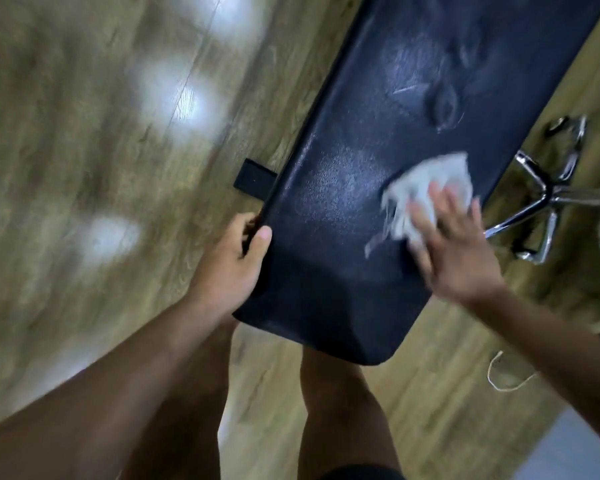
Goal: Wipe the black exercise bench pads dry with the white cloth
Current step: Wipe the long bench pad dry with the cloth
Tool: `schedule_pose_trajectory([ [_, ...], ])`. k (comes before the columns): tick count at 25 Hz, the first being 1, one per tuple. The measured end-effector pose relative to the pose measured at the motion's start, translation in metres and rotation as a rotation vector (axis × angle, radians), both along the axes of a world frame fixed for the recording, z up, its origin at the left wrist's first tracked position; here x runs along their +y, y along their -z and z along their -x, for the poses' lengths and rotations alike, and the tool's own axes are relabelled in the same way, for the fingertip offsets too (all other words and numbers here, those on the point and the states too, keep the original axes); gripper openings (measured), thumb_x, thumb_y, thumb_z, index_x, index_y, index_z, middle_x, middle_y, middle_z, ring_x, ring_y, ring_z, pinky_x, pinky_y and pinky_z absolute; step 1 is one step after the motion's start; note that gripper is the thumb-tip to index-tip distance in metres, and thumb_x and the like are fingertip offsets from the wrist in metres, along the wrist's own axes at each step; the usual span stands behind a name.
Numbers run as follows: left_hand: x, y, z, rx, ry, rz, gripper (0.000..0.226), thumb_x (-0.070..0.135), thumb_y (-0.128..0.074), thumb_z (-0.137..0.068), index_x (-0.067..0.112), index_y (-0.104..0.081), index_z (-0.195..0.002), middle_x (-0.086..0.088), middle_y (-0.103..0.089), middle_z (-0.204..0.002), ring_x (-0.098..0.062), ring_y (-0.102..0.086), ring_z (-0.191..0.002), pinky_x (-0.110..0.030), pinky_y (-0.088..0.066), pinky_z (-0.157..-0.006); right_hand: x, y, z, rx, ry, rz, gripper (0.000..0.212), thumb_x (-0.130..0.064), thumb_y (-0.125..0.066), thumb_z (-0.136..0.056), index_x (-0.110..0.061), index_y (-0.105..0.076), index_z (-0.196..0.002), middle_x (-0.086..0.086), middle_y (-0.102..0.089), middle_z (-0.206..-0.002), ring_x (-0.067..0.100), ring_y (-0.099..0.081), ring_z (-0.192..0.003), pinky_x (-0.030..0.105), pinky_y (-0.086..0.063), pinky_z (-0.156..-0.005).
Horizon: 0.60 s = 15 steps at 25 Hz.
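Observation:
A long black bench pad [354, 188] runs from the upper right down to the centre of the view, with wet streaks and smears shining on its upper part. My right hand [454, 244] lies flat with spread fingers on a crumpled white cloth [430, 188], pressing it onto the pad near the pad's right edge. My left hand [232, 268] grips the pad's left edge, thumb on top and fingers curled underneath. The frame is motion-blurred.
The wooden floor [84, 133] shows bright light reflections. A chrome chair base [548, 195] with castors stands right of the bench. A black bench foot [253, 174] sticks out at the left. A white cord [499, 375] lies on the floor. My legs [326, 410] stand at the pad's near end.

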<state>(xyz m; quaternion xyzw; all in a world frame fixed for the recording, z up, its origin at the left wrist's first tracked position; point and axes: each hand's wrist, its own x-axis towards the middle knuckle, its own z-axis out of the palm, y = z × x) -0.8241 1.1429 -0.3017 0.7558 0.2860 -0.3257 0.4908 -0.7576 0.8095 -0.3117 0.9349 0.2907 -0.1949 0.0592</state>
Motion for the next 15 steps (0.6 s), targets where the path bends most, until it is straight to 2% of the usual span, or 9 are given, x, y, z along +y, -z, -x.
schedule_pose_trajectory([
  [2,-0.002,0.003,0.002,0.017,0.048,-0.136,0.042,0.047,-0.059,-0.091,0.033,-0.054,-0.13,0.013,-0.063,-0.111,-0.015,-0.061,-0.105,-0.033,-0.049,-0.089,0.032,0.01,-0.121,-0.17,0.224,-0.023,0.056,-0.043,-0.02,-0.101,-0.017,-0.024,-0.151,0.022,-0.02,-0.157,0.043,-0.018,-0.144,0.065,-0.013,-0.112],
  [4,-0.003,0.006,-0.005,0.034,0.06,-0.317,0.044,0.05,-0.069,-0.083,0.037,-0.061,-0.123,0.011,-0.066,-0.112,-0.018,-0.063,-0.104,-0.031,-0.049,-0.083,0.052,0.004,-0.217,-0.183,0.428,-0.008,0.061,-0.045,-0.018,-0.096,-0.01,-0.038,-0.142,0.02,-0.037,-0.146,0.035,-0.028,-0.138,0.055,-0.02,-0.112],
  [6,-0.003,0.009,-0.013,0.111,-0.028,-0.354,0.042,0.047,-0.077,-0.076,0.035,-0.068,-0.115,0.006,-0.07,-0.108,-0.019,-0.066,-0.099,-0.03,-0.049,-0.079,0.069,0.002,-0.252,-0.168,0.55,-0.043,0.067,-0.047,-0.012,-0.094,-0.005,-0.048,-0.13,0.021,-0.048,-0.133,0.033,-0.039,-0.126,0.046,-0.029,-0.106],
  [8,-0.005,0.008,-0.019,0.179,-0.047,-0.333,0.04,0.045,-0.08,-0.073,0.033,-0.07,-0.11,0.006,-0.071,-0.103,-0.018,-0.067,-0.094,-0.032,-0.052,-0.08,0.089,0.004,-0.226,-0.192,0.619,-0.122,0.06,-0.042,-0.015,-0.099,-0.008,-0.043,-0.14,0.021,-0.042,-0.144,0.035,-0.037,-0.133,0.046,-0.025,-0.111],
  [9,-0.006,0.006,-0.021,0.195,-0.052,-0.325,0.039,0.044,-0.081,-0.073,0.033,-0.071,-0.109,0.006,-0.071,-0.101,-0.017,-0.067,-0.091,-0.033,-0.053,-0.08,0.099,0.01,-0.19,-0.216,0.576,-0.151,0.057,-0.04,-0.018,-0.101,-0.011,-0.035,-0.147,0.02,-0.032,-0.153,0.037,-0.027,-0.141,0.047,-0.019,-0.116],
  [11,-0.004,0.003,-0.019,0.2,-0.14,-0.235,0.034,0.036,-0.083,-0.074,0.032,-0.072,-0.105,0.008,-0.071,-0.092,-0.014,-0.066,-0.085,-0.032,-0.053,-0.08,0.127,0.009,-0.077,-0.104,0.361,-0.185,0.056,-0.039,-0.02,-0.101,-0.015,-0.026,-0.152,0.019,-0.017,-0.159,0.042,-0.011,-0.146,0.057,-0.01,-0.117],
  [13,-0.002,0.001,-0.012,0.163,-0.33,-0.024,0.032,0.013,-0.083,-0.074,0.024,-0.072,-0.101,0.004,-0.07,-0.086,-0.011,-0.063,-0.08,-0.028,-0.051,-0.08,0.145,-0.006,0.038,0.111,-0.027,-0.179,0.056,-0.04,-0.027,-0.098,-0.018,-0.034,-0.149,0.017,-0.02,-0.158,0.041,-0.01,-0.146,0.063,-0.011,-0.115],
  [15,0.008,0.001,-0.002,0.144,-0.494,0.095,0.033,-0.001,-0.077,-0.076,0.018,-0.072,-0.102,0.002,-0.07,-0.087,-0.007,-0.062,-0.08,-0.018,-0.048,-0.078,0.145,-0.013,0.074,0.23,-0.387,-0.182,0.052,-0.041,-0.039,-0.093,-0.025,-0.042,-0.143,0.01,-0.025,-0.158,0.034,-0.015,-0.147,0.064,-0.008,-0.115],
])
